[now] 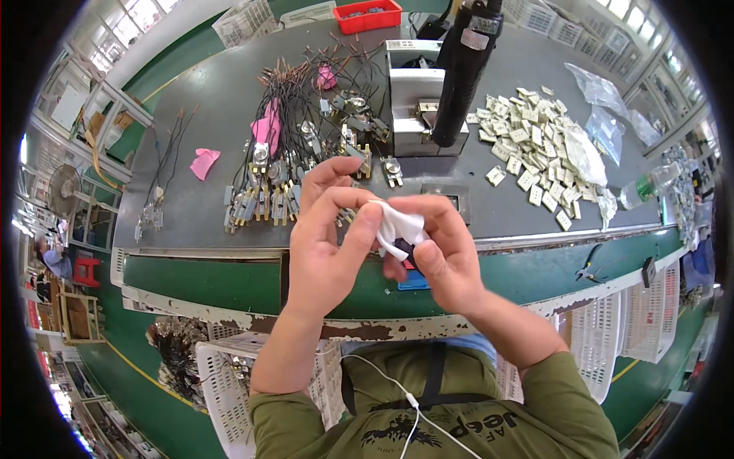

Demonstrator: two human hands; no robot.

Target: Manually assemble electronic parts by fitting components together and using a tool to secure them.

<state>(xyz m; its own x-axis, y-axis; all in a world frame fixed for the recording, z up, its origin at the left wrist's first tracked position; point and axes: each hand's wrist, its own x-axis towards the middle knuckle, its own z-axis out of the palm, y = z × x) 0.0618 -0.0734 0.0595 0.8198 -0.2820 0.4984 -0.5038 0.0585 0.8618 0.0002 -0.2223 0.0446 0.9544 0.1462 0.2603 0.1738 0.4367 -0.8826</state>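
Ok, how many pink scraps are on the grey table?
3: one pink scrap left of the big wire pile, another on that pile, a third farther back in it. More may be hidden underneath.

1 fisheye view, left camera of 2 head-worn, facing down, left hand [321, 260] and right hand [453, 264] close, workbench [191, 222] beyond

Olive short sleeves and a white cable

The person wears an olive-green T-shirt [527, 432] with short, loose sleeves [569, 390]; the left hand [321, 249] and right hand [451, 264] are bare. Dark lettering and a dark graphic [409, 434] mark the chest. A black strap [435, 371] meets a dark crosswise band [466, 399]. A thin white cable [382, 376] forks in two at a small white joint [412, 400].
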